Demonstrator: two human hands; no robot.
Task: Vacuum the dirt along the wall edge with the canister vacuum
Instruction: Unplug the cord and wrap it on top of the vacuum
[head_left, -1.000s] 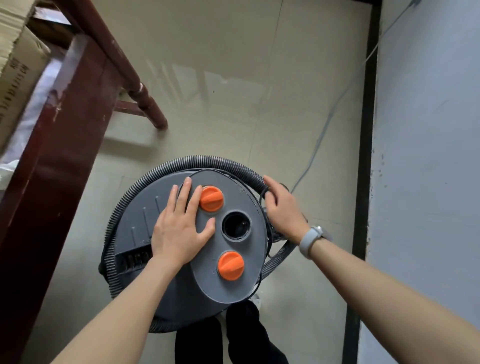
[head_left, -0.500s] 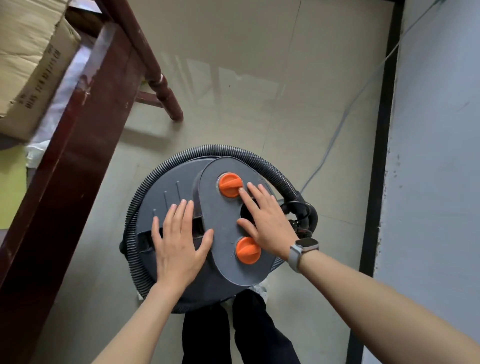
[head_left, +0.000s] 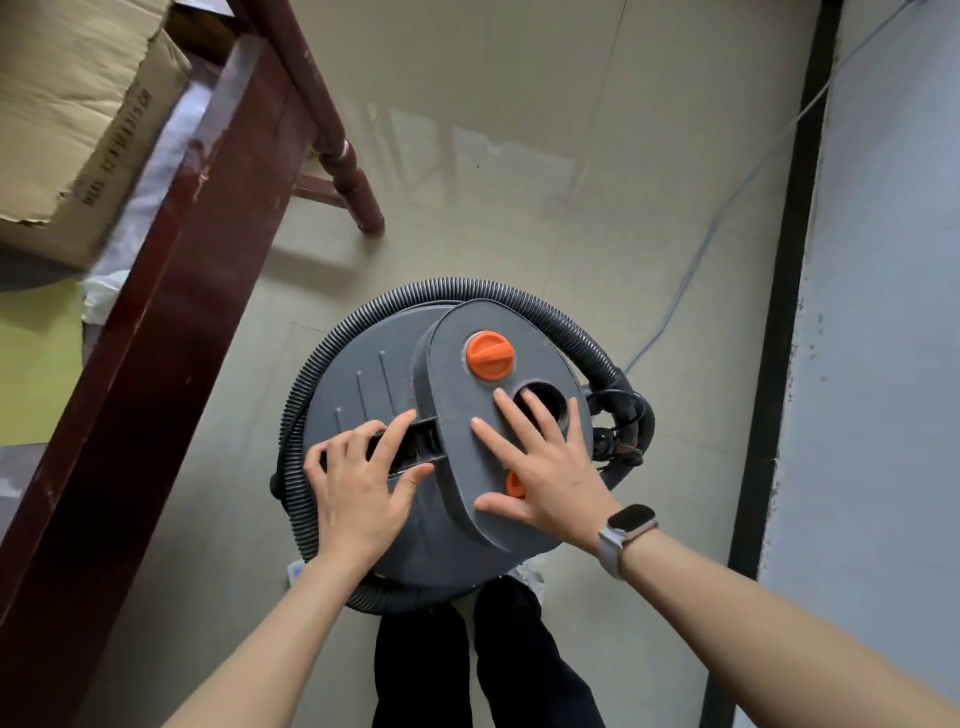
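Two hands: both flat on the lid of the round dark-grey plastic canister vacuum, clamped on nothing.
Left hand: fingers spread over the recessed carry slot, thumb on the lid.
Right hand: fingers straight across the raised oval panel, covering the round port and most of one orange knob; second orange twist knob uncovered.
Vacuum place: on the beige tiled floor, between the dark red wooden desk and the black skirting strip along the pale wall.
Hose: black ribbed hose wrapped around the body, not yet unwound.
Risk: snagging the thin blue cable on the floor if the canister is shoved toward the wall; tipping under uneven pressing; coiled hose binding if pulled loose carelessly.
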